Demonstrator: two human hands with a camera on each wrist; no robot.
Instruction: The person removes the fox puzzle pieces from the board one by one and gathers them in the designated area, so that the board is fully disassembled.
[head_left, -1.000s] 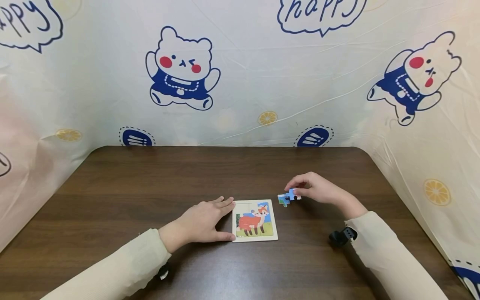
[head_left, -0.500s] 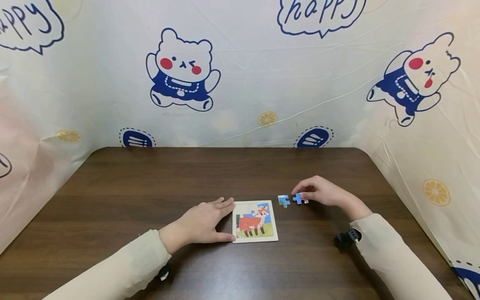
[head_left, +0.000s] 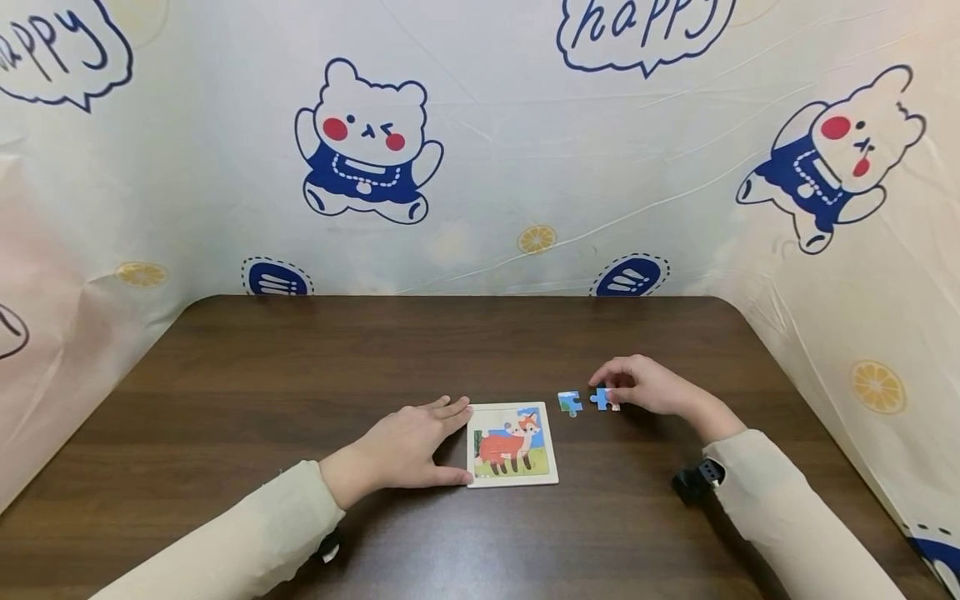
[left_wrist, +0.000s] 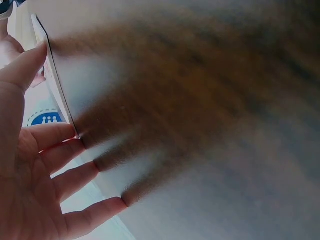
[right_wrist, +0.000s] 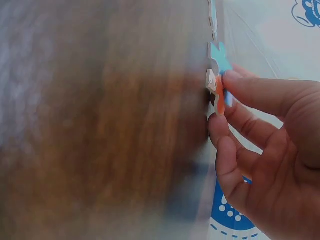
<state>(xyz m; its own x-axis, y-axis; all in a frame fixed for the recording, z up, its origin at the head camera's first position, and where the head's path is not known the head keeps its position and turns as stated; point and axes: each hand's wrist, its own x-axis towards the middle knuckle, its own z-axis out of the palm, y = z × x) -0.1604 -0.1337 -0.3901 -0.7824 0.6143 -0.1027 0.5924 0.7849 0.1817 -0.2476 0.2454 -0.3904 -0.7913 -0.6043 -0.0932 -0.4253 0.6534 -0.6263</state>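
Note:
A square jigsaw tray (head_left: 513, 481) with a fox picture lies mid-table; pale backing shows at its upper left. My left hand (head_left: 405, 444) has thumb and fingers spread straight, touching the tray's left edge. In the left wrist view the thumb (left_wrist: 31, 64) meets one corner. My right hand (head_left: 651, 386) pinches a puzzle piece at the table surface, right of the tray. In the right wrist view an orange-and-white puzzle piece (right_wrist: 219, 97) shows between thumb and fingers, with a blue puzzle piece (right_wrist: 219, 56) against it. A blue-and-green puzzle piece (head_left: 568, 402) lies loose between tray and right hand.
The dark wooden table (head_left: 300, 358) extends around the tray. A patterned cloth (head_left: 495, 167) with bear drawings hangs behind and along both sides. A small black device (head_left: 697, 481) hangs from the right sleeve.
My right hand has drawn the blue piece rightward, away from the blue-and-green piece, leaving a gap between them. In the last half second it has barely moved. My left hand keeps its place.

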